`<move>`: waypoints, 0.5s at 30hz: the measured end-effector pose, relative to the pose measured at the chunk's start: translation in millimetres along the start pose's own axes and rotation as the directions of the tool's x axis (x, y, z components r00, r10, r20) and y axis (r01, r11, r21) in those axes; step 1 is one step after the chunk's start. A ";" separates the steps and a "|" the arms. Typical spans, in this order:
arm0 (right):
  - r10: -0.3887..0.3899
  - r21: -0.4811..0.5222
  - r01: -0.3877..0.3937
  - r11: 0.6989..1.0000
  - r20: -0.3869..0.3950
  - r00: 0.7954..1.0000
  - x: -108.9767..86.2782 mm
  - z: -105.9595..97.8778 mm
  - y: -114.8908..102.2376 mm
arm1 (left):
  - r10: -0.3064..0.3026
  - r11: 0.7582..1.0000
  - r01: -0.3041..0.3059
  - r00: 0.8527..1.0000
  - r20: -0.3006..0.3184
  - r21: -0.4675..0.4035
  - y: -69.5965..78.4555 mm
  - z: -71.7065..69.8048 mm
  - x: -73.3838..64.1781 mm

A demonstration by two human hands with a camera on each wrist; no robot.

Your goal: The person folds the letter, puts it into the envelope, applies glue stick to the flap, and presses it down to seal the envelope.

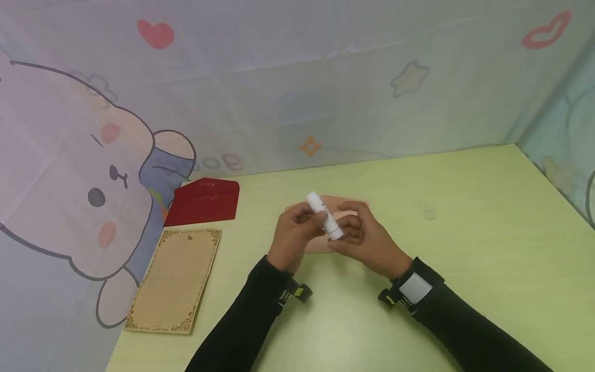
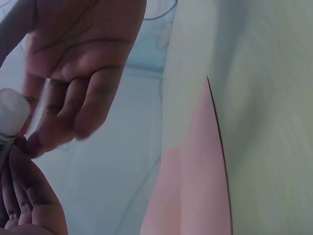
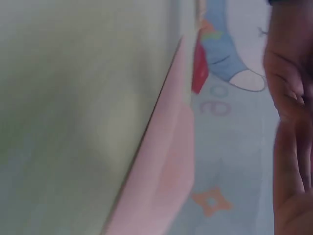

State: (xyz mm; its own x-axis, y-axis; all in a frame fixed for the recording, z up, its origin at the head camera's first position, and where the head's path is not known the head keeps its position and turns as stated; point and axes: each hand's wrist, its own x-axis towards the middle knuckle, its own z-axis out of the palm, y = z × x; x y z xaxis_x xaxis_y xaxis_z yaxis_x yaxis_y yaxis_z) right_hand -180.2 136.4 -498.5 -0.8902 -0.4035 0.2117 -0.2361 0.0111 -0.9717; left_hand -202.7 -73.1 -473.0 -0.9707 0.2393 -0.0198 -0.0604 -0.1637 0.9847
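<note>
My left hand (image 1: 293,232) pinches a white glue stick (image 1: 324,216) between thumb and fingers, holding it tilted above the table. Its lower end points toward my right hand (image 1: 364,235), whose fingers are loosely bent around that end without closing on it. In the left wrist view the round white end of the glue stick (image 2: 13,111) shows between the two hands. Below them lies a pink envelope (image 1: 321,245), partly covered by the hands. Its flap stands a little raised in the right wrist view, where the glue stick is hidden.
A red envelope (image 1: 204,201) lies at the back left of the table. In front of it is a stack of tan letter paper (image 1: 174,281) with an ornate border. Right of the hands lies a small clear round piece (image 1: 429,212). A printed cloth (image 1: 279,77) hangs behind the table.
</note>
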 end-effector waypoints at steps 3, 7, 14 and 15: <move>-0.189 -0.293 0.154 0.944 -0.097 0.977 1.5 10.1 -3.4 | -0.054 0.997 0.054 0.999 0.001 -0.055 -3.4 0.5 1.7; -0.488 -0.556 0.353 0.752 -0.110 0.866 6.1 14.7 -1.2 | -0.096 0.992 0.099 0.995 0.040 -0.082 -6.0 0.1 2.3; -0.696 -0.686 0.470 0.556 -0.075 0.714 19.2 9.6 5.1 | -0.136 0.984 0.146 0.986 0.100 -0.102 -6.2 -0.1 2.6; -0.697 -0.700 0.457 0.549 -0.081 0.713 21.2 7.1 2.8 | -0.125 0.991 0.129 0.986 0.109 -0.030 -5.1 -1.7 3.7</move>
State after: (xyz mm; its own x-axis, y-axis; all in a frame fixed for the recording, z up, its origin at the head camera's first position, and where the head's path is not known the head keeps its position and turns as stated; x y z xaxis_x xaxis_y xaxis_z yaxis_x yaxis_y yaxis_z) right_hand -196.9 121.4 -497.5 -0.5015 -0.2211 0.8364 -0.8089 0.4627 -0.3628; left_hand -206.4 -73.0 -478.4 -0.9244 0.3610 -0.1232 -0.1917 -0.1603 0.9683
